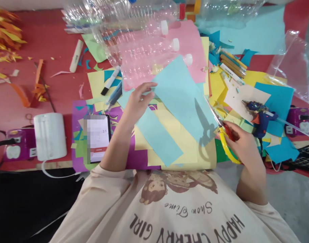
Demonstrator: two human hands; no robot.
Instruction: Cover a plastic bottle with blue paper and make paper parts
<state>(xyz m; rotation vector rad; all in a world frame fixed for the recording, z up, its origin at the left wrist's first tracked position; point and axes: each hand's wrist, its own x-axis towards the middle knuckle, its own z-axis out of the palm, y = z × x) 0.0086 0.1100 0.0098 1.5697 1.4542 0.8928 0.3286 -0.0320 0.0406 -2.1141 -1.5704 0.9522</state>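
Note:
My left hand (142, 101) is at the left corner of a light blue sheet of paper (178, 94), its fingertips closed on the edge. The sheet slants over pale yellow paper, and its far corner overlaps a plastic bottle. In my right hand (241, 143) are scissors (226, 143) with yellow and red handles. Their blades point up and left beside the sheet's right edge, and their shadow falls across it. Below the sheet lies a separate light blue paper strip (160, 135), apart from both hands.
Clear plastic bottles (146, 45) lie across the back. A phone (100, 138) and a white box (50, 136) are at left. On the right are a blue glue gun (264, 123), pencils (232, 64) and blue paper scraps. Orange paper shreds (6, 32) fill the far left corner.

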